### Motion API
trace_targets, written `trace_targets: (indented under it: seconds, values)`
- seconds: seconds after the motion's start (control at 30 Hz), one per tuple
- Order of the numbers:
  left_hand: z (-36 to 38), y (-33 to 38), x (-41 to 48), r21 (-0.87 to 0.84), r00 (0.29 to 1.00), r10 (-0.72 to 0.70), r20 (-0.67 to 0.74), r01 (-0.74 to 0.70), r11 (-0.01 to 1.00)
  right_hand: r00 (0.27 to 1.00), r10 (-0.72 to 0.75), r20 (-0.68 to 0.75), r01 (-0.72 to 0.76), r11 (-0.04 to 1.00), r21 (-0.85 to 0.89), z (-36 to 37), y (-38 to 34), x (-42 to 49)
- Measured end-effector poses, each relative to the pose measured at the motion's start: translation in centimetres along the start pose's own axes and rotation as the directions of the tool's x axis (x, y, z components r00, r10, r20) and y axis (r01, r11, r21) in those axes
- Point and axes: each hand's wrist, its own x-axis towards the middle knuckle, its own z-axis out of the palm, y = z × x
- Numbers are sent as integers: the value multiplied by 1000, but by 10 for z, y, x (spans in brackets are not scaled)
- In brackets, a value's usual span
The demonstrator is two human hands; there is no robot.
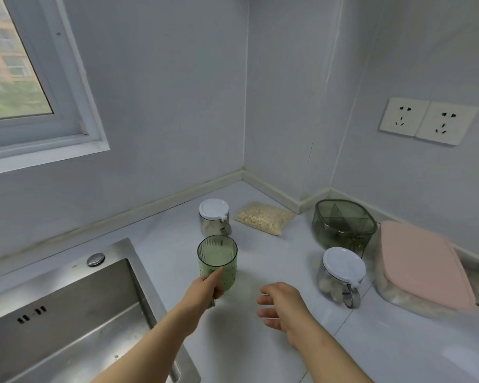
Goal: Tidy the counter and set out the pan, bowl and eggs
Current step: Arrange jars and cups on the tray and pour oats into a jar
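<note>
Left hand: closed round the lower wall of the cup, thumb laid across the near side; a low grip is judged to keep the rim free and the cup upright
Cup: green, ribbed, see-through, held upright just beside the sink; whether its base is touching the counter cannot be told
Right hand: nothing held, fingers loosely spread, hovering over bare counter to the right of the cup, apart from it; judged to be kept free for the next item
Far jar: white lid, set behind the cup, near the wall
Grain bag: laid flat beside the far jar, towards the corner
Green tub: divided inside, pushed back against the wall step
Near jar: white lid, pale round contents that cannot be identified, stood in front of the green tub
Pink box: lidded, placed along the right wall, next to the near jar
Pan, bowl, eggs: none made out in view; setting out is judged not yet begun
Step in hand: tidying, judged from the cup being the one item gripped
Next move: the cup is likely to be cleared off the middle counter; a steady upright carry is called for, as contents cannot be ruled out
Risk: the sink edge lies close on the left, so a knock there is possible
</note>
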Motion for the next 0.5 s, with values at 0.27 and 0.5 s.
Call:
trace_targets:
  seconds: [0.27,0.5]
  values:
    - [34,12,3,-32,993,-2,116,5,999,998,-4,-61,7,999,44,-24,-6,-7]
    - [89,16,0,-65,966,-27,256,45,997,979,2,-206,25,992,127,-74,5,-28]
